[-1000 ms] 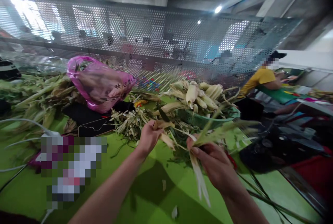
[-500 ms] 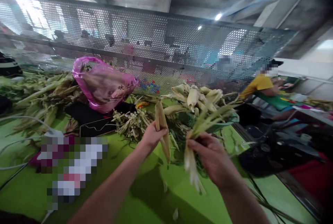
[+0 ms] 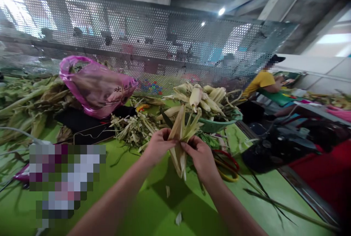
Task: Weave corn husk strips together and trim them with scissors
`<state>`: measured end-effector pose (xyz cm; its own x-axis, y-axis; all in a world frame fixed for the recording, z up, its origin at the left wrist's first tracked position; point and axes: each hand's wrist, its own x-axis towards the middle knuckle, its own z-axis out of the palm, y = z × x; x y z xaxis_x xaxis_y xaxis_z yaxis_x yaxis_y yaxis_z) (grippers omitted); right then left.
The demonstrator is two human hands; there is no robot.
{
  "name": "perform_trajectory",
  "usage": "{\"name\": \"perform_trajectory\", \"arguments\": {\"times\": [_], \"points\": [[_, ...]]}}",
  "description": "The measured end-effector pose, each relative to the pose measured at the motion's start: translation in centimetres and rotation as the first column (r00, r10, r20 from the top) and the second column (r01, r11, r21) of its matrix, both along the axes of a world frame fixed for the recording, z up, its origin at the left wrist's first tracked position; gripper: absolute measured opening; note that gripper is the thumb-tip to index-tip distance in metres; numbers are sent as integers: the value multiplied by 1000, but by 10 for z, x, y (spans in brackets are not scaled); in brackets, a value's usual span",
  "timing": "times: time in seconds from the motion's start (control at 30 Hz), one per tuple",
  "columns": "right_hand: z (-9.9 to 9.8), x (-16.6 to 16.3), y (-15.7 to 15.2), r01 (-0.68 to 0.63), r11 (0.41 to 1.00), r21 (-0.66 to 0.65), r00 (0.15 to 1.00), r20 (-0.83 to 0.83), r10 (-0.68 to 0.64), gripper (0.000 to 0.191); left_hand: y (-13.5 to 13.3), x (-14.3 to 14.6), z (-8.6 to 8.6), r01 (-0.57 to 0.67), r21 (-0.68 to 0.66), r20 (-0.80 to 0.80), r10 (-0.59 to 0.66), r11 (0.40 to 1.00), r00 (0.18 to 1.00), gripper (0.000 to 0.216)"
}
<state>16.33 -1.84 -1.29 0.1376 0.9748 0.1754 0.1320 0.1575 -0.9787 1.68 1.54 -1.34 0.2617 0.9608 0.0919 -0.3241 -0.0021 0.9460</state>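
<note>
Over the green table [image 3: 131, 206], my left hand [image 3: 157, 146] pinches a dry, pale-brown corn husk [image 3: 177, 126] that stands roughly upright. Close beside it my right hand [image 3: 201, 157] is closed on a bunch of pale-green husk strips [image 3: 192, 126], whose tips fan out above the fingers. The two pieces meet between my thumbs, and pale husk ends hang down below. Whether a cob is inside the husk I cannot tell. Behind my hands, a green basket [image 3: 229, 118] carries a heap of husked-over corn ears [image 3: 196, 97].
A pink plastic bag [image 3: 98, 82] stands at the back left near piled husks [image 3: 33, 108]. Cut stalk bits [image 3: 133, 130] lie left of my hands. Red and yellow loops [image 3: 231, 172] and long stems [image 3: 276, 201] lie right. A person in yellow [image 3: 264, 80] sits beyond.
My right hand has brought its husk strips leftward against the husk in my left hand; before, the two were apart. The view has shifted, showing more of the basket and the coloured loops.
</note>
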Motion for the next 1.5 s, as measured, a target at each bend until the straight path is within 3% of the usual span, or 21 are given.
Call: {"name": "perform_trajectory", "arguments": {"times": [0.17,0.27,0.77,1.13,1.5], "points": [[-3,2,2,18,1000,-10,995,-101,-19,30,-2,2,-2,-11,45,-136,17,999,991,22],[-3,2,2,-34,999,-27,991,-133,30,34,-2,1,-1,-25,77,-204,40,997,978,25],[-1,4,1,-142,987,-75,988,-72,137,16,-4,4,-6,-24,131,-270,59,991,961,17],[0,1,3,-224,973,-59,972,-79,220,22,-6,5,-6,4,128,-252,28,992,967,17],[18,-7,-16,-231,971,-62,967,-128,222,16,16,-1,-22,-211,44,-150,215,977,965,6]]}}
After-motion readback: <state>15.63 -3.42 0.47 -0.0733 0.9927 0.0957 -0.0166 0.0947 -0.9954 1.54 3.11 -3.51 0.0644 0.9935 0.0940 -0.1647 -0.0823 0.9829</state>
